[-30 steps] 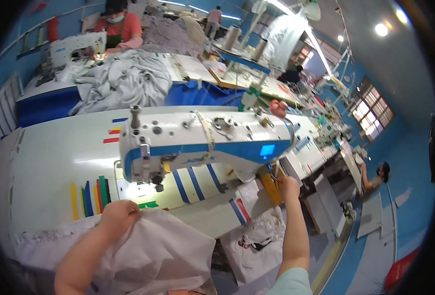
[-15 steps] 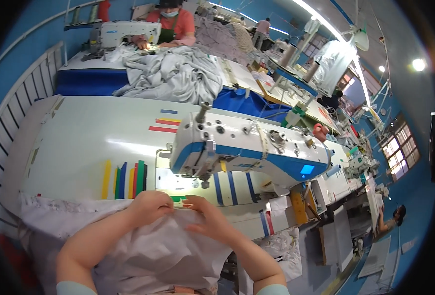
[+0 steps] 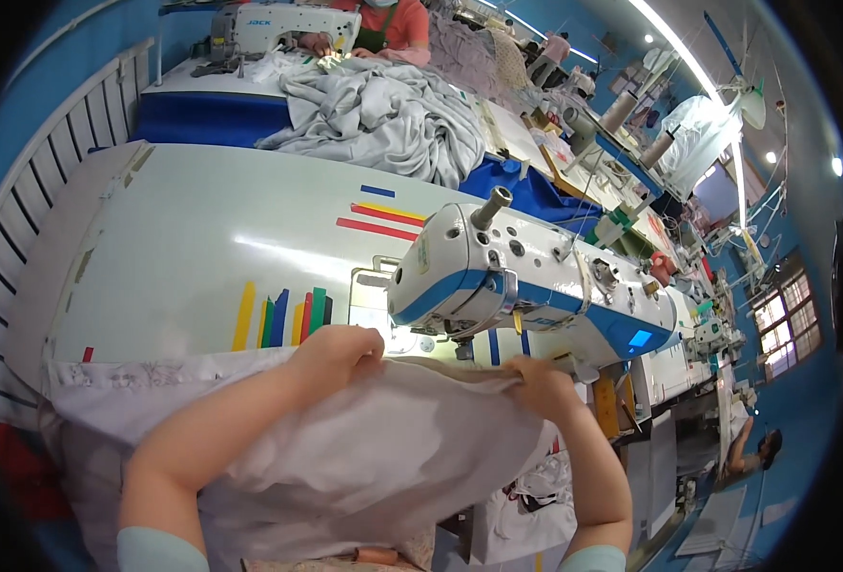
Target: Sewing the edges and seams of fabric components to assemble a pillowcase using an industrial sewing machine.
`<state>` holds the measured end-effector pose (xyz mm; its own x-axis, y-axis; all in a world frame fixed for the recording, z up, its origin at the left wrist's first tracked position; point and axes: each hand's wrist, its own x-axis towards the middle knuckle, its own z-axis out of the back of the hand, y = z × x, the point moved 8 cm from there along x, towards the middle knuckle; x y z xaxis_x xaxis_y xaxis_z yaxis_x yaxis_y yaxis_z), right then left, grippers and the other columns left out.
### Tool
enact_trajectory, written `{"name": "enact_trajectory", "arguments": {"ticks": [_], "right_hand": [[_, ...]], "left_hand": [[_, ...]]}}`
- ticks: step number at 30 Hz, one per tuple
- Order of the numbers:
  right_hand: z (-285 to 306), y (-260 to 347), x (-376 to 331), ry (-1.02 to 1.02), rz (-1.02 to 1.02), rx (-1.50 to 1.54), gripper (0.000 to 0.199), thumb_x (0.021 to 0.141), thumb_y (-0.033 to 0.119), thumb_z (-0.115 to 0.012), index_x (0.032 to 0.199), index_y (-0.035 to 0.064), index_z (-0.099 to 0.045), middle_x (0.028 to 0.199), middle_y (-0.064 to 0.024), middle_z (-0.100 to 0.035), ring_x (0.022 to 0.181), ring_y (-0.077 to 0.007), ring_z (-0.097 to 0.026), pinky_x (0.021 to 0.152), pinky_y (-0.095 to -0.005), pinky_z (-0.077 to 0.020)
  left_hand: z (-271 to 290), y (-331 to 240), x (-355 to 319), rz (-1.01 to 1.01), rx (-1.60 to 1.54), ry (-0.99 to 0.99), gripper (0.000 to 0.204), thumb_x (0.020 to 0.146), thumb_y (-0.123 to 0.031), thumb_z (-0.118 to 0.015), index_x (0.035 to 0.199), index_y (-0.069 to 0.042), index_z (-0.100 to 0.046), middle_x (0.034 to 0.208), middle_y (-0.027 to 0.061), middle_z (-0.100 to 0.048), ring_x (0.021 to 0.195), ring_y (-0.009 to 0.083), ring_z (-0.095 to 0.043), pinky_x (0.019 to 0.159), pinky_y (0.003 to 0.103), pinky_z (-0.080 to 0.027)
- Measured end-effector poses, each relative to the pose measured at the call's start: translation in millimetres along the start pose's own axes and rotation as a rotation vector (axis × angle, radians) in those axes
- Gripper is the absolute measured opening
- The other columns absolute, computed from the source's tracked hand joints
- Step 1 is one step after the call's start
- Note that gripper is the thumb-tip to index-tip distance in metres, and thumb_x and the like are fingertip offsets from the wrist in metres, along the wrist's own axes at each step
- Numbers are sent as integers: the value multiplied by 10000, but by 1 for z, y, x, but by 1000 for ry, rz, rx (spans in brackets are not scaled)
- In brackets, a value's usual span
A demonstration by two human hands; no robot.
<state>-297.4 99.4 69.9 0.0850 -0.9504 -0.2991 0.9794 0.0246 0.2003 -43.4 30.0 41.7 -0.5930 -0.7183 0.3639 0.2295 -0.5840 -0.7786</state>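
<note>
1. Pale cloth [image 3: 402,439] drapes off the worktop [image 3: 174,248] toward six o'clock, its edge pinched in left grip [image 3: 338,359] and right grip [image 3: 544,386]; uneven pull could pucker it.
2. The machine [image 3: 526,272], at the cloth's one o'clock, stands in the way.
3. Coloured strips [image 3: 278,319] lie at the left grip's ten o'clock.

Wears a pale mint left sleeve [image 3: 161,552] and a right sleeve [image 3: 594,560] of the same plain colour. Cuts both short with a slightly curved edge, leaving bare the left forearm [image 3: 219,432] and right forearm [image 3: 593,456], broad at the top and narrower toward the left hand [image 3: 339,359] and right hand [image 3: 544,387].
</note>
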Motion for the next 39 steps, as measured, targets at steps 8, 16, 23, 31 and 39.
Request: {"name": "enact_trajectory", "arguments": {"ticks": [8,16,23,31,39], "right_hand": [[-40,99,24,-560,342,20,342,731,250,-706,1023,111,-595,984,-125,-581,924,-335,-541,773,-430,-463],[-40,106,31,-611,461,80,188,710,110,-719,880,120,-638,893,-37,-549,793,-231,-564,642,-346,-492],[-43,104,29,-602,456,114,166,697,92,-727,836,134,-647,843,-29,-555,732,-202,-582,562,-306,-496],[-38,96,29,-313,366,316,144,699,35,-682,816,113,-649,832,-31,-605,785,-243,-605,674,-343,-505],[-28,109,25,-107,662,571,148,729,45,-642,876,68,-637,933,-84,-608,856,-287,-596,771,-380,-466]], "left_hand": [[-3,11,6,-21,196,94,203,680,-149,-745,752,-79,-569,709,94,-574,695,304,-574,604,391,-451],[3,7,5,-79,115,128,241,659,-81,-764,739,-87,-537,813,50,-550,704,239,-578,591,333,-464],[2,7,6,-61,115,122,230,660,-72,-763,759,-97,-556,876,40,-541,698,204,-592,588,315,-479],[8,4,7,-70,127,71,192,664,-54,-726,761,-81,-562,867,43,-544,658,186,-594,576,301,-498],[7,-3,4,-160,23,145,169,686,-40,-699,675,-56,-532,838,50,-562,649,197,-559,545,298,-452]]}}
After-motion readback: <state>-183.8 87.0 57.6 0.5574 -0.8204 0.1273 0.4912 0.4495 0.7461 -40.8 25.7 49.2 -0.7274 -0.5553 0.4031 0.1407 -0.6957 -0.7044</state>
